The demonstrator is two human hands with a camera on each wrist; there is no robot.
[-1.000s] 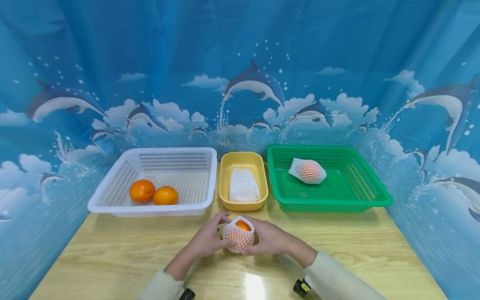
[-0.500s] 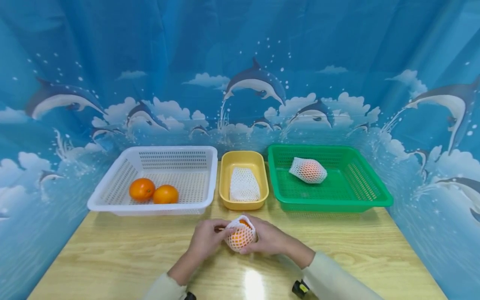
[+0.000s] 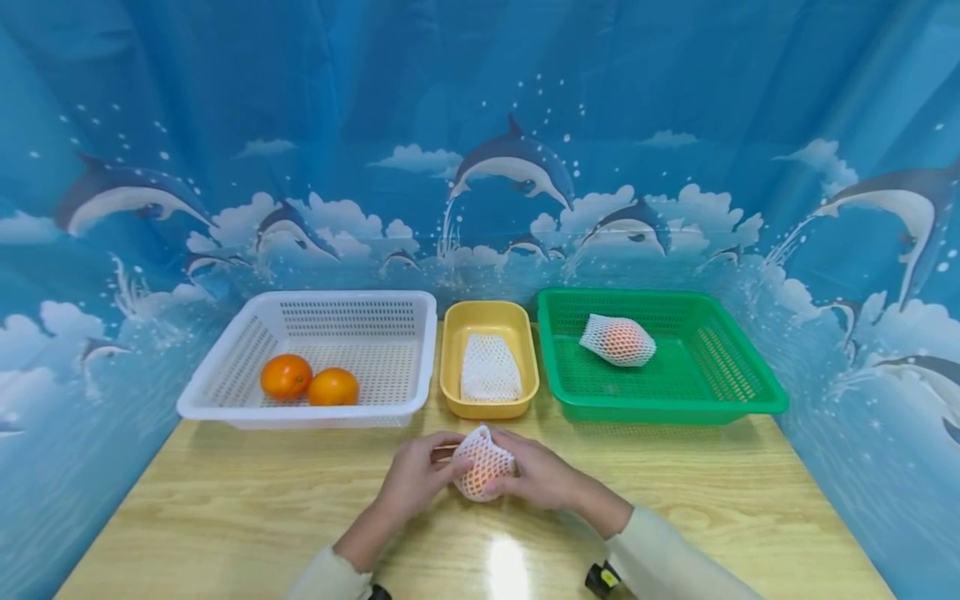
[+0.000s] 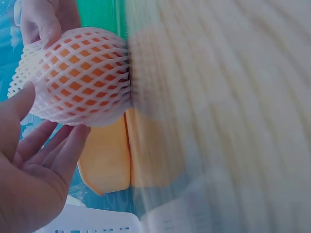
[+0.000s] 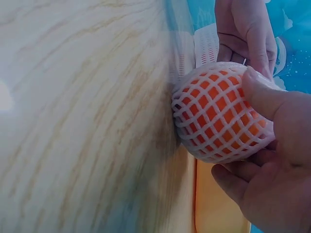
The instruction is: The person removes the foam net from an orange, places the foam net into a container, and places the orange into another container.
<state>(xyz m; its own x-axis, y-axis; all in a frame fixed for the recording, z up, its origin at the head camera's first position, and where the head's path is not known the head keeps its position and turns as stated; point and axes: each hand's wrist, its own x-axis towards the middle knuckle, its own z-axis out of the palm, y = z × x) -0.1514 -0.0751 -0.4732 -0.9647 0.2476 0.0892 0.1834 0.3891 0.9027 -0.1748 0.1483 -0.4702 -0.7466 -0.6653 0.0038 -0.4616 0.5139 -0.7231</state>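
Note:
An orange (image 3: pixel 480 479) in a white foam net sleeve (image 4: pixel 87 77) rests on the wooden table between both hands. The net covers it, and its gathered end points up and away from the tabletop. My left hand (image 3: pixel 416 471) holds it from the left, thumb at the net and the other fingers curved behind and under. From the right my right hand (image 3: pixel 543 471) grips the wrapped fruit, its thumb (image 5: pixel 262 94) pressed on the mesh and fingers round the far side. Orange skin shows through the diamond holes.
Behind stand a white basket (image 3: pixel 300 414) with two bare oranges (image 3: pixel 287 377), a yellow tray (image 3: pixel 491 411) with white foam nets (image 3: pixel 489 371), and a green basket (image 3: pixel 675 407) with one netted fruit (image 3: pixel 618 340). A dolphin-print curtain (image 3: pixel 480 100) encloses the table (image 3: pixel 262 508).
The opening of the net, which showed bare orange at the top, has been drawn closed over the fruit. The left thumb has moved from low in front up onto the net.

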